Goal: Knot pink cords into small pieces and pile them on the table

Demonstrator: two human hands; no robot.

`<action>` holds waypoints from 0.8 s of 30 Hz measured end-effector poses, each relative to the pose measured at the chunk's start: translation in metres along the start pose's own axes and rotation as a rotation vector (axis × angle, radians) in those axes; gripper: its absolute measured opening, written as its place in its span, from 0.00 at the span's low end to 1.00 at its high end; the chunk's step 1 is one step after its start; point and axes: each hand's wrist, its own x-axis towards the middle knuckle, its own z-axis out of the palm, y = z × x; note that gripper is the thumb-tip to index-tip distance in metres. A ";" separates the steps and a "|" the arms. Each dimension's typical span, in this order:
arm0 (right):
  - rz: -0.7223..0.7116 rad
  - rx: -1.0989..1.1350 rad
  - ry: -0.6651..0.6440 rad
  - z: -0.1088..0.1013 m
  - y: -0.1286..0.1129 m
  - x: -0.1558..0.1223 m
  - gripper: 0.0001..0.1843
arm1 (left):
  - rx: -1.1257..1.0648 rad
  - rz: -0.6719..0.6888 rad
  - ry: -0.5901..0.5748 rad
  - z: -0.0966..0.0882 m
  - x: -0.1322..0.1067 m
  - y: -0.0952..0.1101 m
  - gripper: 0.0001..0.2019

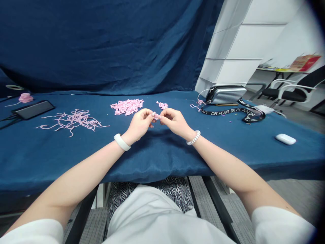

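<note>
Above the front part of the blue-covered table, my left hand [139,124] and my right hand [177,122] meet fingertip to fingertip. Both are closed in a pinch on one small pink piece [156,117], which looks like knotted or crocheted yarn; the fingers partly cover it. Just behind my left hand lies a heap of small pink yarn pieces [127,106]. A smaller cluster of similar pieces [162,105] sits beyond my right hand. Loose pink yarn strands [76,119] spread in a tangle to the left of my left hand.
At the far left are a pink yarn ball [25,98] and a black phone-like device [34,109] with cables. On the right stand a silver ribbed case [228,95], a black lettered strap [223,111], a few yarn scraps [199,103] and a white rounded case [285,139].
</note>
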 end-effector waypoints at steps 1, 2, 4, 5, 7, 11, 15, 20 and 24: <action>0.014 0.030 -0.007 0.001 0.001 0.000 0.13 | -0.008 0.002 0.005 0.000 0.000 0.000 0.10; 0.025 0.053 -0.015 0.001 0.001 -0.001 0.13 | -0.016 0.006 0.010 0.000 -0.001 0.001 0.10; 0.045 0.085 -0.027 0.003 0.003 -0.001 0.14 | -0.030 0.014 0.020 0.000 -0.001 0.003 0.10; 0.055 0.103 -0.024 0.004 0.004 0.000 0.14 | -0.038 0.016 0.023 0.000 -0.001 0.003 0.10; 0.077 0.155 0.003 0.004 0.005 0.001 0.14 | -0.057 0.019 0.040 0.000 -0.002 0.004 0.10; 0.171 0.361 0.045 0.004 0.005 0.004 0.14 | -0.092 0.058 0.099 0.002 -0.002 0.002 0.09; 0.305 0.516 0.000 0.004 0.004 0.005 0.15 | -0.089 0.055 0.098 0.001 -0.001 0.001 0.09; 0.251 0.381 -0.024 0.004 0.005 0.005 0.15 | -0.051 0.048 0.056 0.002 -0.001 0.002 0.08; 0.252 0.372 0.043 0.002 0.006 0.007 0.17 | -0.022 0.045 0.039 0.004 -0.002 0.002 0.08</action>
